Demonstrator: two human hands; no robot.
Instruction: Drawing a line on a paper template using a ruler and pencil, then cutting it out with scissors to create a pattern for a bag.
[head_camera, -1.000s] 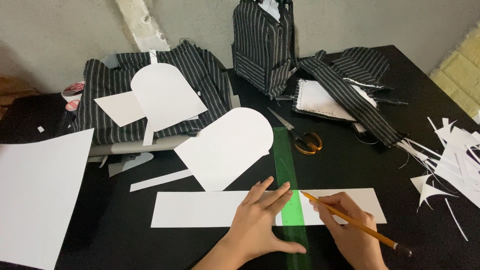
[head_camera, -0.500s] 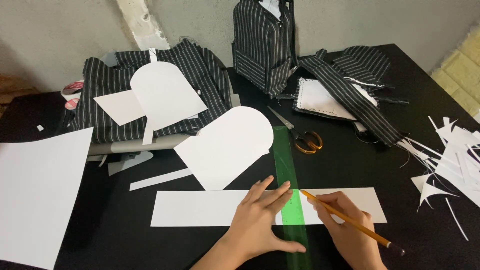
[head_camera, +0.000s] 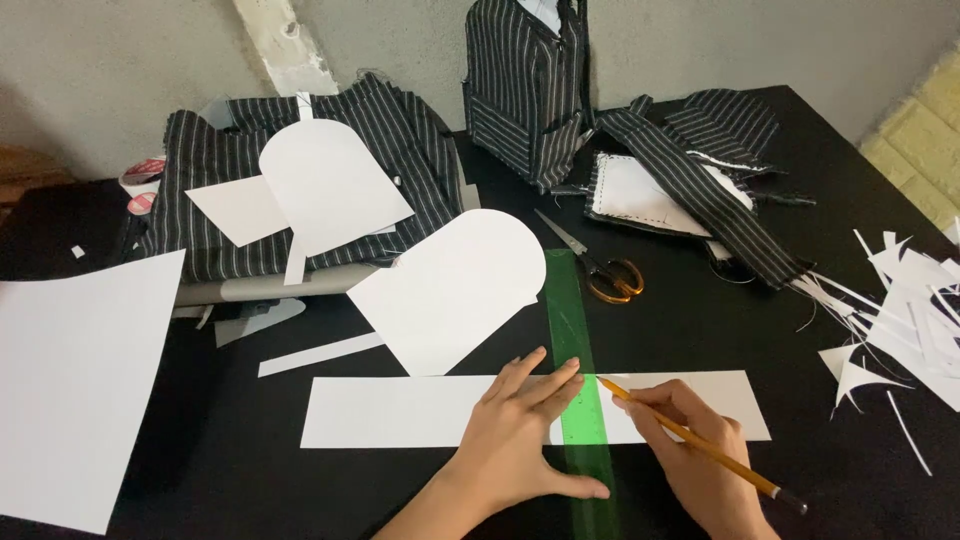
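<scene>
**A:** Where are your hands right now?

**B:** Your left hand (head_camera: 520, 440) lies flat with the fingers spread, pressing on the green ruler (head_camera: 578, 380) and on the long paper strip (head_camera: 400, 412) under it. Your thumb reaches across to the ruler's lower end. Your right hand (head_camera: 690, 450) is closed around a yellow pencil (head_camera: 690, 440), with the tip touching the strip just beside the ruler's right edge, close to your left fingertips.

**A:** Has anything changed from half a second ago?

**B:** Hardly. Both of your hands stay where they were, the ruler still crosses the strip at the same spot, and the pencil tip sits at the same upper edge of the strip. I cannot tell whether a line has been drawn.

**A:** What lies around your hands?

**B:** Just beyond your left fingers is a rounded paper shape (head_camera: 455, 285), its lower edge overlapping the strip. The ruler runs on past it, and right of its far end lie scissors (head_camera: 600, 265) with orange handles. Further from your left hand, a second rounded paper shape (head_camera: 325, 185) rests on folded striped cloth (head_camera: 400, 130). Well to the left lies a large white sheet (head_camera: 70, 380). Out to the right of your pencil hand is a heap of paper scraps (head_camera: 905, 320), all on the black table (head_camera: 820, 200).
</scene>
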